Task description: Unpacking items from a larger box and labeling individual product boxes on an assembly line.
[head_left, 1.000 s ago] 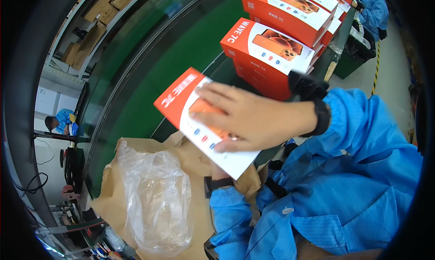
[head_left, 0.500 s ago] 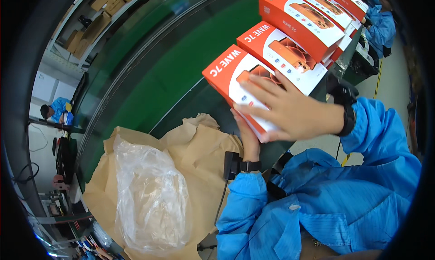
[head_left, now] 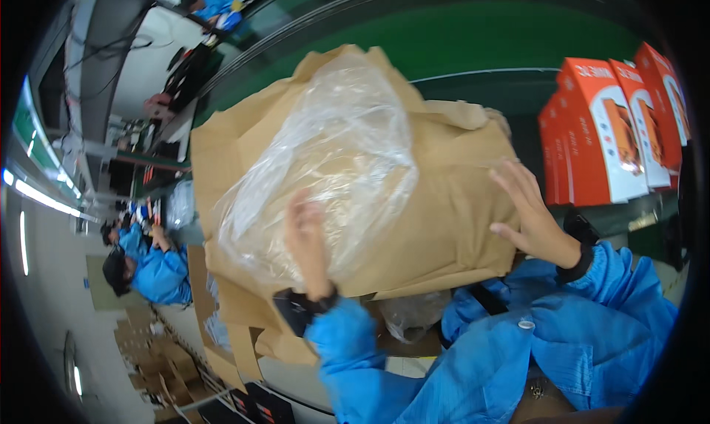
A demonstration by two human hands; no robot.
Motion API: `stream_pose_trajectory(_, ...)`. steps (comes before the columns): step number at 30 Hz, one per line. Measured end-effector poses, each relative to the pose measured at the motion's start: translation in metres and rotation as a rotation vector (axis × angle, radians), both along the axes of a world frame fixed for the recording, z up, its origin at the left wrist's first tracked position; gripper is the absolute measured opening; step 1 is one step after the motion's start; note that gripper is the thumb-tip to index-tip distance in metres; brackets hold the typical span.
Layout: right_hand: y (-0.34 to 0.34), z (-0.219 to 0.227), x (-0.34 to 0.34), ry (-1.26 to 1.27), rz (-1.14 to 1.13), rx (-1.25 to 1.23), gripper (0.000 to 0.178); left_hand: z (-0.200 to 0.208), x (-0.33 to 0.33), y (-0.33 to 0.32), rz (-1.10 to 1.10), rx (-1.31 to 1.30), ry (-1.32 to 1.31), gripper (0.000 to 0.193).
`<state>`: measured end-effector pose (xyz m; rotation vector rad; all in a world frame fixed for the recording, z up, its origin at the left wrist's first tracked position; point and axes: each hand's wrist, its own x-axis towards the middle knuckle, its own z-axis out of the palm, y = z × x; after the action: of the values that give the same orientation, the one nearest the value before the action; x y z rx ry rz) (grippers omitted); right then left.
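Observation:
A large sheet of creased brown paper (head_left: 458, 202) lies in front of me, with a crumpled clear plastic bag (head_left: 362, 121) on top of it. My left hand (head_left: 305, 235) is over the lower part of the bag; motion blurs its fingers, and whether they grip the plastic cannot be made out. At the paper's right edge is my right hand (head_left: 532, 217), fingers spread and thumb apart, holding nothing. To its right stand stacked red-and-white phone boxes (head_left: 584, 139), apart from the hand.
A green work surface (head_left: 481, 43) runs behind the paper. Below the paper's front edge is another clear plastic bag (head_left: 414, 313). Co-workers in blue sit at the left (head_left: 159, 272) and far back (head_left: 214, 6). Brown cartons (head_left: 163, 357) are piled at lower left.
Both hands have let go of the phone box and moved away from the stack. The left hand is now over the plastic bag. My view has turned left, shifting the boxes to the right side.

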<state>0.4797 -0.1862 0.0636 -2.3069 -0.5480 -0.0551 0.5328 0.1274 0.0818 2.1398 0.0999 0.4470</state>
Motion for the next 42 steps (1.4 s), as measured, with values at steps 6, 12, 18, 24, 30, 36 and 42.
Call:
stream_pose_trajectory(6, 0.031, -0.083, 0.053, 0.051, -0.445, -0.170, 0.099, -0.053, -0.010, 0.291, 1.001, 1.236, 0.477, 0.085)
stream_pose_trajectory(12, 0.045, -0.105, 0.088, 0.228, -0.593, -0.187, 0.093, -0.121, -0.019, 0.466, 0.866, 0.528, 0.286, 0.099)
stream_pose_trajectory(18, 0.024, -0.157, 0.094, 0.258, -0.350, 0.115, 0.084, -0.132, 0.011, 0.332, 0.163, 0.221, 0.514, 0.045)
stream_pose_trajectory(24, 0.062, -0.055, 0.063, 0.353, 0.190, 0.347, 0.068, -0.095, 0.006, 0.092, -0.181, -0.033, 0.555, 0.040)
stream_pose_trajectory(30, 0.156, -0.036, 0.030, 0.793, 0.491, 0.681, 0.065, -0.195, -0.054, -0.048, 0.378, -0.074, 0.010, 0.030)
stream_pose_trajectory(36, 0.126, -0.073, -0.007, 0.792, 0.629, 0.527, 0.060, -0.193, -0.158, -0.120, 0.823, 0.008, -0.027, 0.030)
stream_pose_trajectory(42, 0.109, -0.099, -0.103, 0.582, 0.957, 0.352, 0.047, -0.171, -0.318, -0.235, 0.800, -0.045, 0.138, 0.030)
